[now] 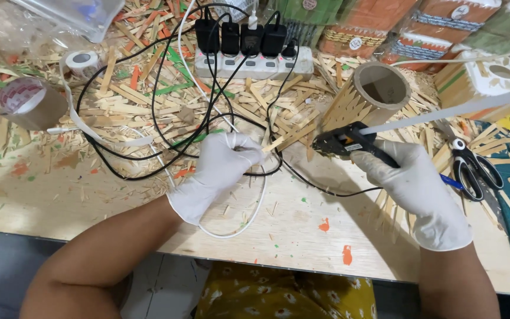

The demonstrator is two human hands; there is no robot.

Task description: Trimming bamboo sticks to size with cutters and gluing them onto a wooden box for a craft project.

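Observation:
My left hand (222,168), in a white glove, pinches one end of a thin wooden stick (284,139) that points to the right. My right hand (411,183), also gloved, grips a black glue gun (340,142) with its nozzle close to the stick's far end. A long glue rod (455,109) sticks out of the gun's back toward the upper right. Just behind the gun lies a cardboard tube (367,94) partly clad in wooden sticks, its open end facing up and right.
Loose wooden sticks (149,88) litter the wooden table (296,230). A white power strip (249,62) with black chargers sits at the back, its cables (125,159) looping over the table. Tape rolls (28,103) lie left, scissors (473,168) right, stick-covered boxes (420,29) behind.

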